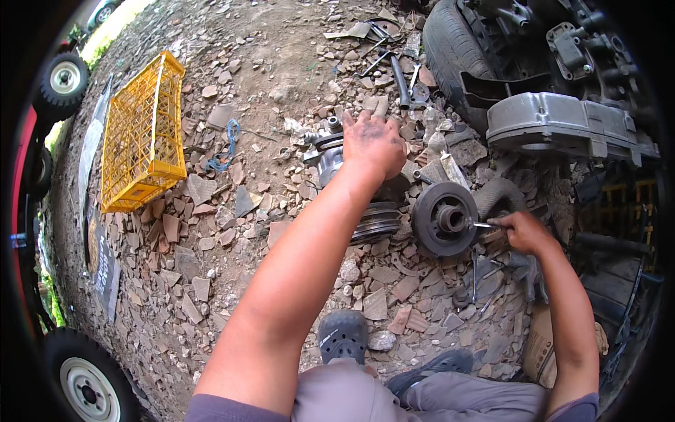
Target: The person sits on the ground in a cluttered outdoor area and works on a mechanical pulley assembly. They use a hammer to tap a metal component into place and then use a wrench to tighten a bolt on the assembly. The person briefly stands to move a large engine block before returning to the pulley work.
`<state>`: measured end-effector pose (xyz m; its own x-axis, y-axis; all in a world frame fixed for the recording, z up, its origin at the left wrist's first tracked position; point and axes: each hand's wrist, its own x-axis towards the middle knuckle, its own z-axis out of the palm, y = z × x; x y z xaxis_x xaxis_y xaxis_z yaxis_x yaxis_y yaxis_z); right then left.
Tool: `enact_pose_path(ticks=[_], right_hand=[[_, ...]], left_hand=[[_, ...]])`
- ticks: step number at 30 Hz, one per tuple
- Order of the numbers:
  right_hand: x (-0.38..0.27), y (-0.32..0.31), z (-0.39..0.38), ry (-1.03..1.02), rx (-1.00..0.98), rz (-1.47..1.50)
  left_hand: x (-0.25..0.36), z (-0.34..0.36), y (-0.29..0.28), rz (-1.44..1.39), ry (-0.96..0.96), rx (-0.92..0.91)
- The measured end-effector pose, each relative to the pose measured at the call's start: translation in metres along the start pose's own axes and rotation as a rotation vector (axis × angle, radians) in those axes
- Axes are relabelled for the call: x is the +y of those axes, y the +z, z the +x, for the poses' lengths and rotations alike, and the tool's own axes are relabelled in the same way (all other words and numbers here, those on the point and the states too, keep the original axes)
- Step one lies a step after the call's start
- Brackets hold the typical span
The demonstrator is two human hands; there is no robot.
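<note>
My left hand [373, 144] is laid over a silver metal engine part [329, 163], fingers bent down over its far side and partly hidden. Just below lies a grooved belt pulley [376, 222], partly covered by my left forearm. To its right stands a dark round pulley [444, 219] with a metal hub facing up. My right hand [524, 231] is closed round a slim silver metal tool [482, 225], whose exact kind does not show. The tool's tip reaches the right edge of the pulley.
Broken tile pieces and stones cover the ground. A yellow plastic crate [146, 141] lies at left. Far off are loose tools [401, 81]; at right, a tyre [455, 56] and a big grey engine casing [562, 121]. Wrenches [475, 278] lie near my feet. A wheeled red vehicle edges the left.
</note>
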<state>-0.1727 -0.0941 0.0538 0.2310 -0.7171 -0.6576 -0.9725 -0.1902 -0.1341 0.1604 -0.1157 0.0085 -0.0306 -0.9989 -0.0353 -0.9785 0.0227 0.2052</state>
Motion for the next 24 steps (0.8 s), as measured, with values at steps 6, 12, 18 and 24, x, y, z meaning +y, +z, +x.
enact_pose_path(ticks=[6,12,18,24], right_hand=[[-0.010,0.009,-0.007,-0.116,0.379,0.394],[0.027,0.067,-0.016,-0.170,0.276,0.256],[0.033,0.056,-0.020,-0.147,0.272,0.630],[0.037,0.070,-0.034,-0.082,-0.125,0.287]], left_hand=[[0.002,0.007,-0.014,0.132,0.054,-0.089],[0.043,0.016,-0.047,0.255,0.233,-0.325],[0.037,0.008,-0.011,0.176,-0.003,-0.241],[0.025,0.002,-0.003,0.110,0.057,-0.167]])
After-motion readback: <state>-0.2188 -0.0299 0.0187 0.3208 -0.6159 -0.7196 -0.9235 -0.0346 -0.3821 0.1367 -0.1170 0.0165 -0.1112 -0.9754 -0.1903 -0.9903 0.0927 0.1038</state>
